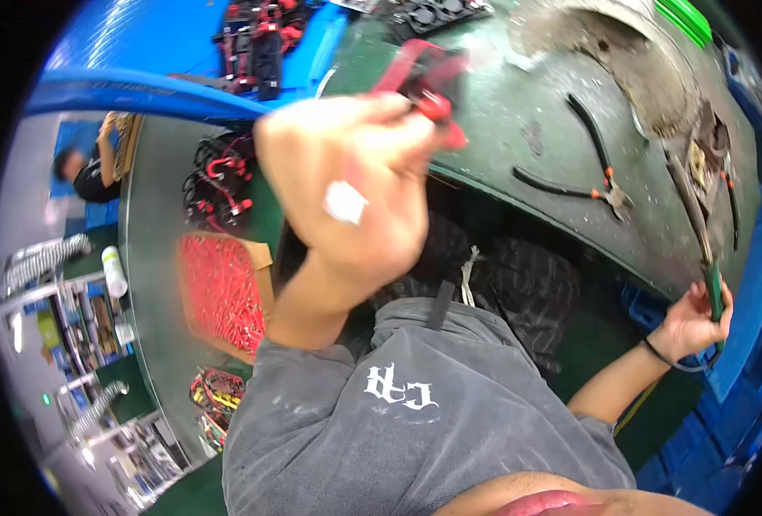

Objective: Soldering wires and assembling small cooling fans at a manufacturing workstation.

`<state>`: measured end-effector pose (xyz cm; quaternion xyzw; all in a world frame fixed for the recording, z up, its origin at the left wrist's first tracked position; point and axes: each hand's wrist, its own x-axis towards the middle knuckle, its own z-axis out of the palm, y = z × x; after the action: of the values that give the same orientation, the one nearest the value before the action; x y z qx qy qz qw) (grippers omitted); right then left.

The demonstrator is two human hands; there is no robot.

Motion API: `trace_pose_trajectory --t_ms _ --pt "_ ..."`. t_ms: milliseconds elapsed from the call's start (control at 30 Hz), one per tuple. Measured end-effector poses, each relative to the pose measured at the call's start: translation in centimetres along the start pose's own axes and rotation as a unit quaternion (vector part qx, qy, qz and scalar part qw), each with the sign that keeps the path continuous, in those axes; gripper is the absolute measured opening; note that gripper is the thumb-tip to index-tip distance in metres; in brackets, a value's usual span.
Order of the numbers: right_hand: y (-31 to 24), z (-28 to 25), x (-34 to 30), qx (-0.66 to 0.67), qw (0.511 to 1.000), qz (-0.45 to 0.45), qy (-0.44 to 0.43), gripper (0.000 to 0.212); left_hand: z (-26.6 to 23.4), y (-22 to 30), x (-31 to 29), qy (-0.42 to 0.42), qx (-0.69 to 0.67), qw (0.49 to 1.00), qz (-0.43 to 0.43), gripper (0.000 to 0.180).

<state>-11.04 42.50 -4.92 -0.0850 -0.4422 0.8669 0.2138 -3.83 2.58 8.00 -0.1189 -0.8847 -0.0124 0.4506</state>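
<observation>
My left hand (346, 185), raised over the bench edge, pinches a red-and-black part (432, 103) between thumb and fingers. That part is smeared by motion, so its exact kind does not show. A small white patch sits on the back of this hand. At the right, my right hand (695, 322) is wrapped round the green handle of a soldering iron (713, 288). Its long metal shaft points away from me over the bench, and a cord leaves it near my wrist. Cutting pliers (609, 185) with black handles lie spread on the green bench (484, 129) between my hands.
A crusted grey dish (561, 30) stands at the far right. Black fan units (437, 13) lie at the back. A blue tray (316, 56) holds red-and-black parts. On the left are a box of red pieces (222, 292) and bundled wires (213, 185). Another person (92, 168) is farther off.
</observation>
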Motion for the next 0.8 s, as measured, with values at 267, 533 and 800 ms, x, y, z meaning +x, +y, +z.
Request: trace_pose_trajectory --t_ms 267,533,800 --pt "0.0 -0.2 0.0 -0.002 1.000 -0.002 -0.006 0.034 9.9 6.7 -4.2 0.059 -0.158 0.985 -0.023 0.012" --pt "0.2 -0.1 -0.1 -0.016 1.000 -0.020 0.001 0.035 10.5 8.7 -5.1 -0.018 -0.292 0.956 -0.040 0.025" --pt "0.2 -0.1 -0.2 -0.038 0.999 -0.032 0.021 0.036 9.7 2.1 -0.6 -0.132 -0.222 0.962 0.085 0.032"
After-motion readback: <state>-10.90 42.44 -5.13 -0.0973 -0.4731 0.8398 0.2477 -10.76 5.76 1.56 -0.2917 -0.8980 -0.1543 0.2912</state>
